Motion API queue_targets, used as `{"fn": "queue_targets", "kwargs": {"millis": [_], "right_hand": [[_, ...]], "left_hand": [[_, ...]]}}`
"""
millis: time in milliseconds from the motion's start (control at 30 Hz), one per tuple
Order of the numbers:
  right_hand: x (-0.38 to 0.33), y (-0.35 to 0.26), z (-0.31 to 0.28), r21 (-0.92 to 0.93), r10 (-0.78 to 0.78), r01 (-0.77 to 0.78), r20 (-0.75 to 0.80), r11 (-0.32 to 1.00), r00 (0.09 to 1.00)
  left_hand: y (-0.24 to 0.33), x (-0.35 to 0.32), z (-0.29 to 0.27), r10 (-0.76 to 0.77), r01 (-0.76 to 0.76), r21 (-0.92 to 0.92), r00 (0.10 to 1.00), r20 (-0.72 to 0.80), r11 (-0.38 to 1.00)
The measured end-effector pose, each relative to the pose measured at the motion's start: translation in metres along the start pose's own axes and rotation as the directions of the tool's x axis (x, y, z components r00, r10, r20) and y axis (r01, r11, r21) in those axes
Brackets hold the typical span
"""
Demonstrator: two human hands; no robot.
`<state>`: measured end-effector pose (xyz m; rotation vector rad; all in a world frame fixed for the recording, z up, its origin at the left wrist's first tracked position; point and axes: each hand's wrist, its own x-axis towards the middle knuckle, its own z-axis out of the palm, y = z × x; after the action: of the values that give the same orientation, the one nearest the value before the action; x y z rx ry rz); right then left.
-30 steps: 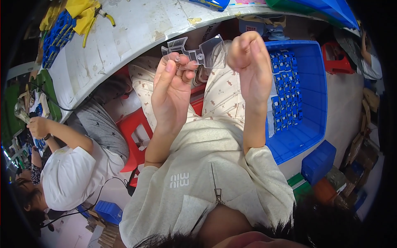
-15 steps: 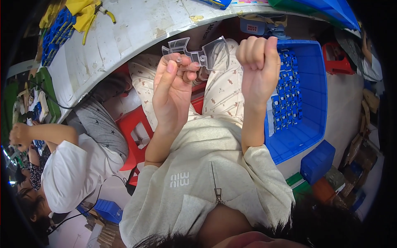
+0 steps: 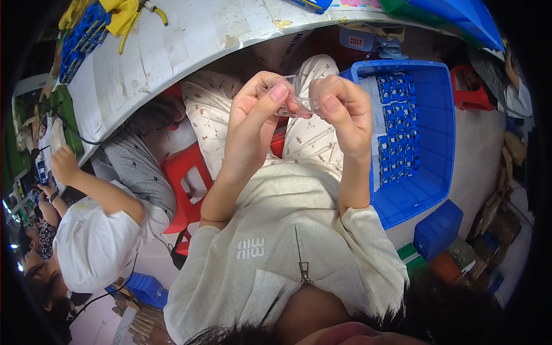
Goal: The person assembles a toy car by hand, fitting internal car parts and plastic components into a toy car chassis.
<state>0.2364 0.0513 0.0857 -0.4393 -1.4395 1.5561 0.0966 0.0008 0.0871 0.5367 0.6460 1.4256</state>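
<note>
A clear, thin-walled moulded plastic piece (image 3: 288,86) is held above my lap, between my two hands. My left hand (image 3: 256,109) closes on its left side, the thumb pressing from the front and the fingers curled behind. Fingers and thumb of my right hand (image 3: 349,115) pinch the other side. Much of the piece is covered by my fingers, so its full shape is hidden. Beside my right hand stands a blue plastic crate (image 3: 434,138) with rows of small blue-and-white parts (image 3: 397,129) inside.
A white worktable (image 3: 172,43) curves across ahead of me, with yellow-handled pliers (image 3: 135,26) and blue parts (image 3: 85,40) at its left. I sit by a red stool (image 3: 187,175). On the left a person in a white shirt (image 3: 103,236) works. A smaller blue bin (image 3: 438,229) lies right.
My right hand has come down and left from its raised, curled pose and now grips the clear piece. The left hand has turned the piece inward. The co-worker's arm has moved.
</note>
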Motion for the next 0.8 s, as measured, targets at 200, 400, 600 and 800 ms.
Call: {"fn": "queue_targets", "kwargs": {"millis": [200,400,600,800], "right_hand": [[0.000,0.002,-0.002,-0.040,-0.043,0.046,0.074,0.998,0.996],[-0.002,0.002,-0.005,0.069,-0.097,0.094,0.036,0.993,0.995],[-0.002,0.001,-0.009,-0.030,-0.094,0.100,0.148,0.995,0.984],[-0.001,0.002,-0.009,-0.138,-0.100,0.130,0.209,0.982,0.973]], "left_hand": [[0.003,0.004,-0.008,-0.105,0.105,-0.115,0.994,0.007,0.988],[0.011,0.010,-0.015,-0.064,0.060,-0.048,0.996,-0.070,0.997],[0.010,0.007,-0.015,-0.141,0.118,0.162,0.979,0.144,0.980],[0.007,0.013,-0.021,-0.169,0.149,0.126,0.971,0.170,0.981]]}}
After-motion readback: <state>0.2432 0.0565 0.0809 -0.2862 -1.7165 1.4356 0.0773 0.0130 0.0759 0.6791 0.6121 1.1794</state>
